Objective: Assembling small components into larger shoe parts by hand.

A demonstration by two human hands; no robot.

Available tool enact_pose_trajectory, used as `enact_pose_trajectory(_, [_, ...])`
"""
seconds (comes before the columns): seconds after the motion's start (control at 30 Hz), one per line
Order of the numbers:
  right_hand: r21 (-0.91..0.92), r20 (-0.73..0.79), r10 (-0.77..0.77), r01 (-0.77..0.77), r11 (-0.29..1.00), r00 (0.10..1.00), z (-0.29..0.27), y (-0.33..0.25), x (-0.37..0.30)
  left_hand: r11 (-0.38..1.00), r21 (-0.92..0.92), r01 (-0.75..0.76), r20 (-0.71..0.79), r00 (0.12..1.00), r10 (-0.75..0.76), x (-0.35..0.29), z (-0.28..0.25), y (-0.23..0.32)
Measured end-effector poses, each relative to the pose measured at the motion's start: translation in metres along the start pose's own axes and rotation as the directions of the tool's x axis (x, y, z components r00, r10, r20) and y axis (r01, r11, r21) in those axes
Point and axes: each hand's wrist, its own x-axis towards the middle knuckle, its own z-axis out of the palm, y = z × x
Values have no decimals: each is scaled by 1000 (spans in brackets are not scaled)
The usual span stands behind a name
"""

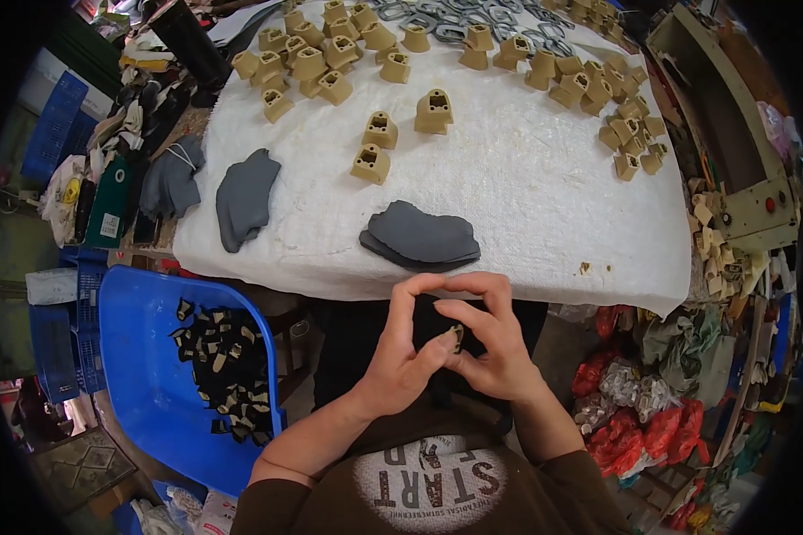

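Above my lap, near the table's front edge, my left hand [394, 361] and my right hand [501, 349] meet with bent fingers around a black-covered shoe heel [456, 339]. Both thumbs press at its tan edge; most of the heel is hidden by fingers or blends into the dark clothing behind. Just beyond my fingertips lies a stack of dark grey cut sheets [421, 235]. Farther off, several bare tan shoe heels [434, 112] stand on the white table cover [321, 192].
At lower left, a blue tub [143, 357] holds many black-covered heels [227, 366]. More grey sheets [248, 198] lie on the table's left side. Tan heels [629, 134] cluster at the back and right, near grey rings [500, 18]. Red plastic bags [629, 437] lie at right.
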Motion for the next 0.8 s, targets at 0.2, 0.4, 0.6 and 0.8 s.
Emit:
enact_pose_trajectory(0.2, [-288, -33, -21, 11, 958, 999, 9, -10, -2, 892, 417, -176, 89, 984, 153, -1, 2, 3])
enact_pose_trajectory(0.4, [728, -143, 454, -218, 651, 879, 16, 4, -10, 987, -160, 14, -50, 998, -23, -5, -1, 1])
enact_pose_trajectory(0.6, [259, -68, 121, -99, 961, 990, 16, 18, -19, 768, -584, 264, 97, 962, -256, -3, 6, -4])
enact_pose_trajectory(0.8, [755, 155, 125, -199, 625, 980, 3, 19, -12, 848, -460, 265, 90, 963, -252, -6, -3, -4])
